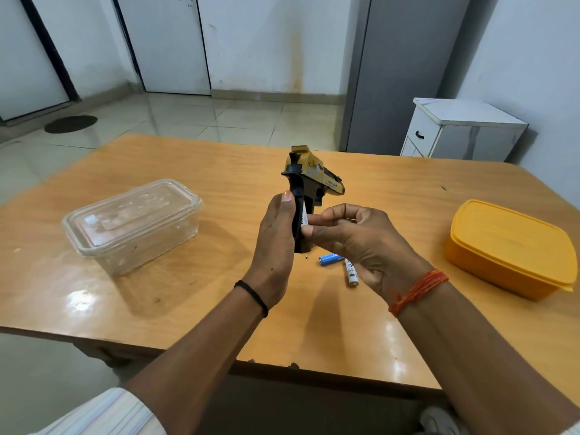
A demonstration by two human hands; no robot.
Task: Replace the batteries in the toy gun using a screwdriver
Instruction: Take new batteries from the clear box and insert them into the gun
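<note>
Above table (188, 309), left hand (274, 246) grips toy gun (309, 183).

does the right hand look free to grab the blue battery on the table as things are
Probably not yet. The right hand is pinching a white battery at the toy gun grip. The blue battery lies uncovered just beneath it, so once the fingers let go the way looks open.
</note>
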